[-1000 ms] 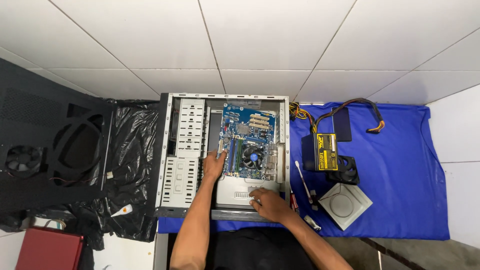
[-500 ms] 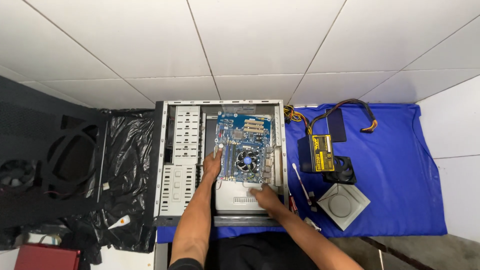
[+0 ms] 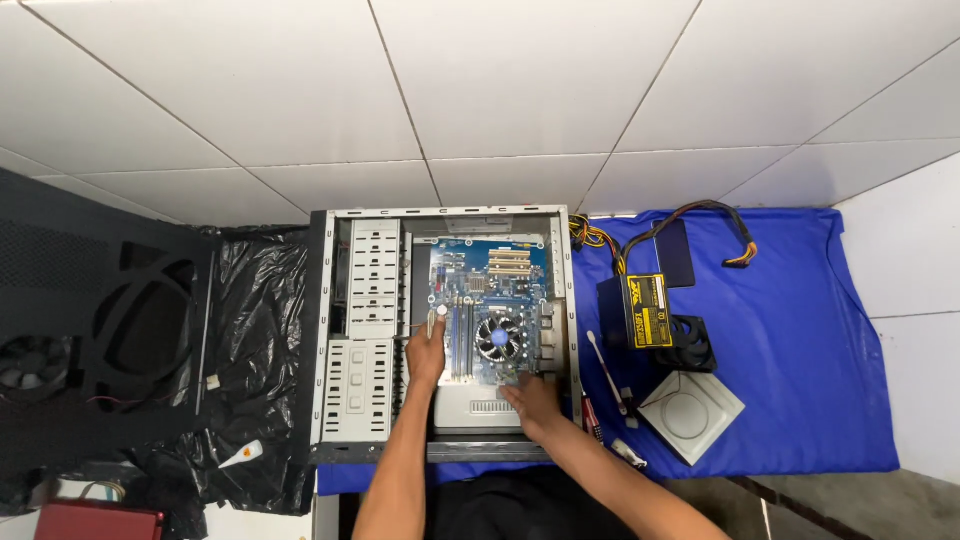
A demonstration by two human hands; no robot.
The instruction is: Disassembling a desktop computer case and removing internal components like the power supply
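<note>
Open computer case lies flat on the tiled floor, side off, partly on a blue cloth. Inside sits a blue circuit board w/ a round fan near its lower right.

Left hand is inside the case at the board's left edge, beside the grey drive bays. Fingers are together, pinched on a small pale thing at their tips; too small to tell what it is. Right hand rests palm down at the board's lower right corner, just below the fan, fingers spread a bit and pressing on the board edge; can't tell if they grip anything.

On the cloth right of the case: black power supply w/ yellow label and a bundle of cables running up and over to the right. A white square drive lies near it, lower right. A screwdriver w/ red handle lies just beside the case's right wall, a white-handled tool next to it.

Left of the case: black plastic sheet, then a black side panel w/ a fan in it. A dark red box shows at bottom left.
</note>
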